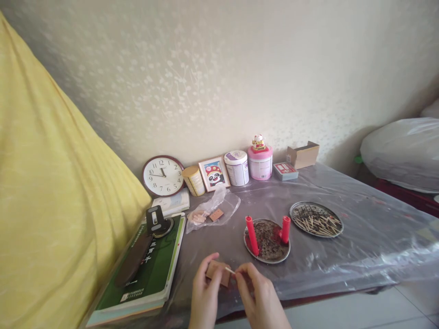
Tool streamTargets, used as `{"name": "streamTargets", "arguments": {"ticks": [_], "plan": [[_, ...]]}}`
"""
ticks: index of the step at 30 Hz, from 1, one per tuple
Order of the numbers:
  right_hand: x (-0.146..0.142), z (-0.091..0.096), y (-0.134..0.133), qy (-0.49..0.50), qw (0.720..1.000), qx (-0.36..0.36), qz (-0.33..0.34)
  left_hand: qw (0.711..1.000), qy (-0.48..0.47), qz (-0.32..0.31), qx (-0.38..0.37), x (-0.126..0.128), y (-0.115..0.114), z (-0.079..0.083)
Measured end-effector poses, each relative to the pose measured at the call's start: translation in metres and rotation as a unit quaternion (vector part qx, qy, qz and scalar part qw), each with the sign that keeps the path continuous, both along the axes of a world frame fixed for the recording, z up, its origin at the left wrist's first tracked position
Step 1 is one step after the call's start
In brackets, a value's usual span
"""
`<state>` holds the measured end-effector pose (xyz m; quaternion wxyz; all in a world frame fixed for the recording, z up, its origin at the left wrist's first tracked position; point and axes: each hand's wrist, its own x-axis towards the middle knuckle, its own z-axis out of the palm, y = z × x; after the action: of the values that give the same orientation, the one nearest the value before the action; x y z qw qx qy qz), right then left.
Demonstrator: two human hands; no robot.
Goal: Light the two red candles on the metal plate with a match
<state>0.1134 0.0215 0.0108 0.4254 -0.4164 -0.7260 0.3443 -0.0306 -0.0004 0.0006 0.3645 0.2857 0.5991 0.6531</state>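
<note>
My left hand [204,292] holds a small brown matchbox [217,272] near the table's front edge. My right hand [258,294] pinches a thin matchstick [230,271] whose tip touches the box's side. Just beyond my hands lies a round metal plate [268,257] with two red candles, one leaning [252,235] on its left and one upright [286,229] on its right. Neither candle shows a flame.
A second metal plate [338,230] to the right holds several used matchsticks. A green book [144,269] with a dark case lies at left, beside a plastic bag [212,208]. A clock [163,175], tins, a picture frame and boxes line the wall. Yellow fabric [44,192] fills the left.
</note>
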Motion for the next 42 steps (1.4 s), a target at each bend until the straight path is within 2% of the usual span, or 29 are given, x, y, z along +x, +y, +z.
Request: {"name": "streamTargets", "arguments": {"ticks": [3, 8, 11, 14, 17, 23, 29, 33, 36, 39, 42], "plan": [[-0.003, 0.0, -0.002, 0.017, 1.0, -0.015, 0.011, 0.999, -0.017, -0.045, -0.004, 0.006, -0.001, -0.001], [-0.001, 0.007, 0.0, 0.082, 0.995, -0.055, 0.021, 0.98, -0.192, -0.053, 0.02, 0.006, 0.001, -0.001], [-0.002, 0.01, -0.001, 0.14, 0.983, -0.086, 0.086, 0.959, -0.269, -0.093, -0.006, 0.012, 0.0, 0.003], [-0.004, 0.011, -0.003, 0.166, 0.968, -0.116, 0.146, 0.944, -0.306, -0.112, -0.041, 0.018, -0.001, 0.005], [-0.004, 0.011, -0.003, 0.164, 0.97, -0.116, 0.135, 0.947, -0.294, -0.123, -0.025, 0.018, 0.0, 0.004], [0.004, 0.011, 0.001, 0.137, 0.986, -0.086, 0.038, 0.963, -0.18, -0.201, 0.007, 0.012, 0.003, -0.004], [0.004, 0.014, 0.001, 0.122, 0.988, -0.087, 0.036, 0.971, -0.094, -0.219, 0.013, 0.016, 0.004, -0.01], [0.002, 0.013, 0.0, 0.132, 0.986, -0.093, 0.038, 0.972, -0.079, -0.223, 0.013, 0.012, 0.004, -0.009], [0.004, 0.012, 0.001, 0.149, 0.984, -0.095, 0.015, 0.972, -0.081, -0.218, 0.019, 0.007, 0.003, -0.002], [0.005, 0.01, 0.002, 0.131, 0.987, -0.089, -0.017, 0.97, -0.118, -0.208, 0.029, 0.003, 0.001, 0.006], [0.003, 0.009, 0.002, 0.096, 0.992, -0.079, -0.014, 0.965, -0.158, -0.202, 0.045, 0.002, -0.001, 0.012]]}}
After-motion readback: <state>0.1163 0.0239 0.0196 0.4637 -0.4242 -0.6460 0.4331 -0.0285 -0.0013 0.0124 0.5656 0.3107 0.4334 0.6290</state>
